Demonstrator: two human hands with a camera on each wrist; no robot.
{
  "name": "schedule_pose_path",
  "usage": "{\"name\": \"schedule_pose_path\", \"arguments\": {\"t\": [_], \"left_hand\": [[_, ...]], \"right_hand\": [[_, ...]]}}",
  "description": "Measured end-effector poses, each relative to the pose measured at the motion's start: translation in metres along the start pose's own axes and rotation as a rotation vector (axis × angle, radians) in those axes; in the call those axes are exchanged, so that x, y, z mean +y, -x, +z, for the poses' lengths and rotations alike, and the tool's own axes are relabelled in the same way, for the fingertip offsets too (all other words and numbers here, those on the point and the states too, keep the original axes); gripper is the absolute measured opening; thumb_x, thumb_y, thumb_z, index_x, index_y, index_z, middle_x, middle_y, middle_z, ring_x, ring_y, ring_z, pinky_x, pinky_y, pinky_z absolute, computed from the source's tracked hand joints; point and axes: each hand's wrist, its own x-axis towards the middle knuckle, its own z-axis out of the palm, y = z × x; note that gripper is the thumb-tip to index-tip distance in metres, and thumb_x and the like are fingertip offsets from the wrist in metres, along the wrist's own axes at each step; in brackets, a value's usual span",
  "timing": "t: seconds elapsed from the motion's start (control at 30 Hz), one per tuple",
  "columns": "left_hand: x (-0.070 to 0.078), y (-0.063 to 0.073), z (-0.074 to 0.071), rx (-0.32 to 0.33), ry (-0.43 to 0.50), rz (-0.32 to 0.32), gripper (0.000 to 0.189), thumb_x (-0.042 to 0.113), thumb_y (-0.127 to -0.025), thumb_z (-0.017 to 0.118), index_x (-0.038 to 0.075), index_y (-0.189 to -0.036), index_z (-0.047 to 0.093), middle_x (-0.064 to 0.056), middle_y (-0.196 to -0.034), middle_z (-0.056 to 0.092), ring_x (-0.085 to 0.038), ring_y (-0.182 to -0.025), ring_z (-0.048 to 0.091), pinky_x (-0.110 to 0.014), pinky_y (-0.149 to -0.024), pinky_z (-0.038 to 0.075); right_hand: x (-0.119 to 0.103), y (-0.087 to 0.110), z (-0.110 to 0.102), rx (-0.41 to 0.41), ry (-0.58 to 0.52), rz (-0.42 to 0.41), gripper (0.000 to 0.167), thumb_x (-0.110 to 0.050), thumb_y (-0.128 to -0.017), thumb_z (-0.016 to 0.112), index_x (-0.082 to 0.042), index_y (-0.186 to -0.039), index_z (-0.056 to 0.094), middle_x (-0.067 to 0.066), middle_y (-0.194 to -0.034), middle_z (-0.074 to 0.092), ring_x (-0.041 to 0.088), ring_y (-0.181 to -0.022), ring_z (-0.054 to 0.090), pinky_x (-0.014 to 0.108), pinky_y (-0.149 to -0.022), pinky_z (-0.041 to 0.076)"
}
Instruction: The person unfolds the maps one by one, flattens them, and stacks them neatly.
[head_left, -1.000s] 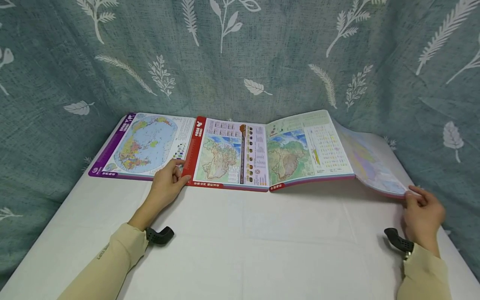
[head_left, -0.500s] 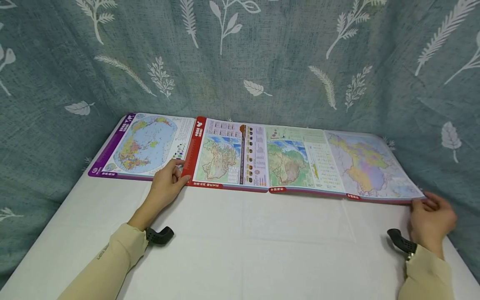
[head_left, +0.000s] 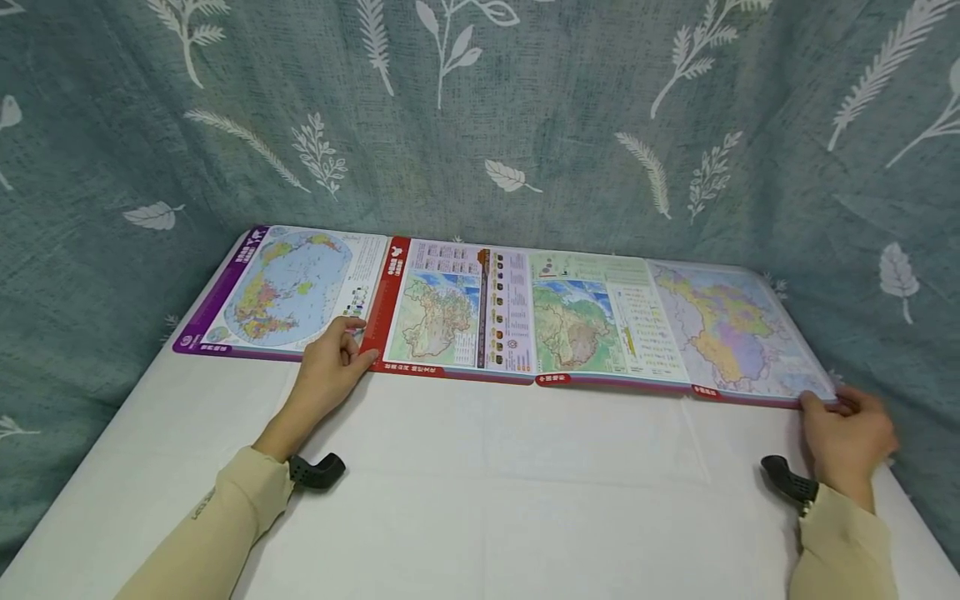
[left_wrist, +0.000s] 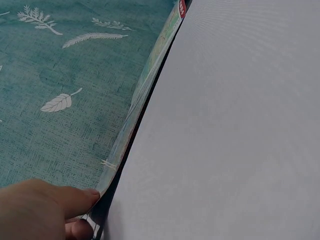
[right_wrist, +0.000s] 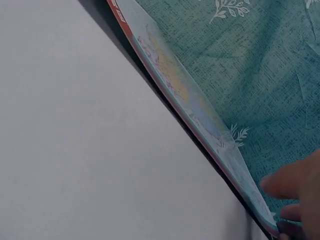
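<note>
A fold-out map (head_left: 585, 333) lies open across the back of the table, its glossy panels side by side. At its left end is a world map panel with a purple band (head_left: 240, 287); a red-banded panel (head_left: 438, 312) adjoins it. My left hand (head_left: 326, 367) pinches the front edge where these two meet, and the left wrist view has the fingertips (left_wrist: 87, 197) at that edge. My right hand (head_left: 851, 433) holds the front right corner of the last panel (head_left: 738, 333), with the thumb along the front edge. The right wrist view only partly shows these fingers (right_wrist: 290, 182).
A white cloth-covered table (head_left: 495, 500) extends in front of the map. Behind it hangs a teal curtain (head_left: 465, 125) with white leaf prints. A black camera mount (head_left: 318, 473) is on the left wrist, and another mount (head_left: 787, 483) is on the right.
The two right panels, raised and bent a second ago, have come down flat. My right hand moved outward with the corner, then slightly back left. My left hand has kept its place.
</note>
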Motion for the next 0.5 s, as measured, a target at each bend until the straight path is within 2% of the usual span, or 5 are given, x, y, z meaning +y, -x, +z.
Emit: {"name": "schedule_pose_path", "arguments": {"t": [0.07,0.13,0.17,0.33,0.5], "left_hand": [[0.0,0.001,0.0,0.019,0.005,0.006,0.042,0.011,-0.094,0.079,0.001,-0.131,0.06,-0.005,-0.073,0.053,-0.015,-0.062,0.045,-0.028,-0.062,0.036],[-0.001,0.001,0.0,0.044,0.007,0.018,0.039,0.012,-0.093,0.08,0.003,-0.127,0.064,-0.004,-0.071,0.053,-0.014,-0.06,0.045,-0.028,-0.061,0.036],[-0.001,0.001,0.0,0.06,0.011,0.025,0.036,0.012,-0.093,0.081,0.003,-0.125,0.066,-0.004,-0.069,0.052,-0.013,-0.059,0.045,-0.028,-0.061,0.036],[-0.002,0.002,0.0,0.133,0.047,0.019,0.025,0.013,-0.091,0.082,0.007,-0.113,0.073,-0.003,-0.067,0.051,-0.014,-0.058,0.044,-0.027,-0.061,0.036],[-0.002,0.003,-0.001,0.149,0.085,0.017,0.017,0.014,-0.092,0.081,0.008,-0.107,0.075,-0.004,-0.069,0.054,-0.016,-0.061,0.045,-0.025,-0.059,0.034]], "right_hand": [[-0.001,0.001,0.0,0.012,-0.007,-0.027,0.063,-0.033,-0.098,0.063,-0.003,-0.152,0.053,0.013,-0.117,0.06,0.023,-0.114,0.053,0.046,-0.114,0.029],[-0.002,0.002,0.001,0.028,-0.021,-0.062,0.062,-0.032,-0.098,0.063,0.0,-0.151,0.053,0.026,-0.135,0.057,0.041,-0.133,0.046,0.052,-0.118,0.025],[-0.002,0.003,0.002,0.032,-0.028,-0.081,0.062,-0.031,-0.098,0.063,0.0,-0.151,0.053,0.029,-0.142,0.054,0.044,-0.14,0.042,0.053,-0.12,0.023],[-0.013,0.012,0.005,0.034,-0.044,-0.167,0.062,-0.03,-0.1,0.063,0.003,-0.151,0.052,0.03,-0.152,0.05,0.048,-0.145,0.038,0.058,-0.121,0.018],[-0.028,0.022,0.014,0.025,-0.049,-0.221,0.061,-0.029,-0.1,0.065,0.004,-0.15,0.053,0.03,-0.153,0.05,0.05,-0.145,0.04,0.06,-0.122,0.02]]}}
